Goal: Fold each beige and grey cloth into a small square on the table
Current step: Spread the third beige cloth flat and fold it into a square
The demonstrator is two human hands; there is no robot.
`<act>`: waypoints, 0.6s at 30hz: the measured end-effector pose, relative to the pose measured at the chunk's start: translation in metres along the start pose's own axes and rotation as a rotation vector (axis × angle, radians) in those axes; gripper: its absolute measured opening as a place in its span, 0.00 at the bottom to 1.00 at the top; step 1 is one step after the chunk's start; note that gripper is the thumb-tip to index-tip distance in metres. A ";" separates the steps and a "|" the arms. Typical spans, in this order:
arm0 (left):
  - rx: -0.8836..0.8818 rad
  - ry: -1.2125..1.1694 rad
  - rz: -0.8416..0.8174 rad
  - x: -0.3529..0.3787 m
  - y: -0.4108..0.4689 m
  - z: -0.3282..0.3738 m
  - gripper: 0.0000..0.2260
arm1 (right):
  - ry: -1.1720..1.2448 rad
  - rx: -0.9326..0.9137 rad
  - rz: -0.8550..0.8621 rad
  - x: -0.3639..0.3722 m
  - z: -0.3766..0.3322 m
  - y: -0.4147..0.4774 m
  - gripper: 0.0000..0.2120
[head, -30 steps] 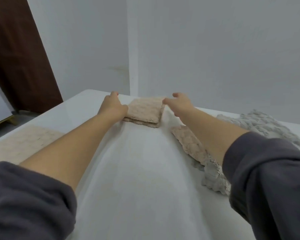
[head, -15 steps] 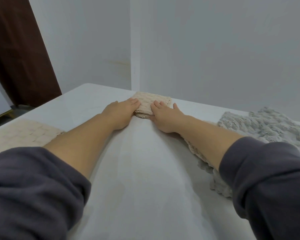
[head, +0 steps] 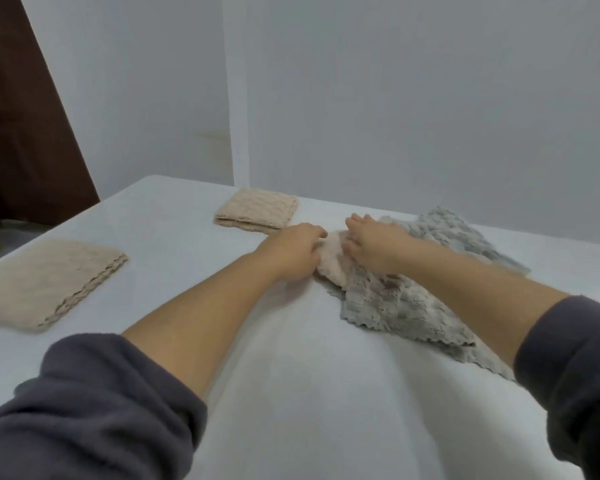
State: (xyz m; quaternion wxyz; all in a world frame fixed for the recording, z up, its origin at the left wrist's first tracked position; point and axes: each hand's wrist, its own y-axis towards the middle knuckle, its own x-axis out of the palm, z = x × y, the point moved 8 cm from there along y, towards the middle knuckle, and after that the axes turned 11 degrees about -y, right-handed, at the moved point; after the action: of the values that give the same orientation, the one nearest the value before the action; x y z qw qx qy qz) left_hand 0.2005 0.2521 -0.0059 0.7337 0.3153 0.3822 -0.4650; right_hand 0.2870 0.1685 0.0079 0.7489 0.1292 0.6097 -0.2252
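A crumpled beige cloth (head: 330, 261) lies right of the table's middle, partly on top of a rumpled grey cloth (head: 399, 306) that spreads toward the near right. Both hands are on the beige cloth. The left hand (head: 291, 252) has its fingers curled in against the cloth's left edge, gripping it. The right hand (head: 373, 245) lies over the cloth's far right part with its fingers bent down into the fabric; whether it pinches or only presses cannot be told. More grey cloth (head: 451, 230) lies bunched just beyond the right hand. Far of the hands, near the wall, a folded beige square (head: 257, 211) lies flat by itself. Well to the left, a larger folded beige cloth (head: 45, 282) lies flat near the edge of the white table (head: 291, 393). Dark grey sleeves (head: 94, 417) cover both upper forearms, and a brown door (head: 21, 116) stands at the far left.
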 end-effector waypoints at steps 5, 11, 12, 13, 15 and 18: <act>-0.006 0.063 -0.102 0.041 -0.019 0.038 0.15 | 0.044 -0.009 -0.134 0.034 0.017 -0.067 0.24; 0.091 0.261 0.139 0.034 -0.053 0.060 0.07 | 0.061 0.040 -0.026 0.046 0.027 -0.109 0.23; 0.093 0.273 0.138 0.032 -0.059 0.063 0.07 | 0.054 0.036 -0.012 0.044 0.027 -0.114 0.22; 0.087 0.269 0.131 0.030 -0.064 0.064 0.07 | 0.041 0.033 0.006 0.041 0.027 -0.120 0.20; 0.057 0.244 0.100 0.027 -0.076 0.066 0.06 | 0.006 0.022 0.036 0.038 0.028 -0.133 0.16; 0.031 0.186 0.010 0.027 -0.096 0.066 0.05 | -0.032 -0.033 0.034 0.037 0.019 -0.156 0.14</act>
State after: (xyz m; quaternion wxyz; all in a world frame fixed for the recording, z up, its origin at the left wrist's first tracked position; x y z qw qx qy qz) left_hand 0.1367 0.1504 -0.0059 0.6922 0.3704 0.4400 -0.4360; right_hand 0.2318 0.0179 -0.0114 0.7643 0.1234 0.5990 -0.2043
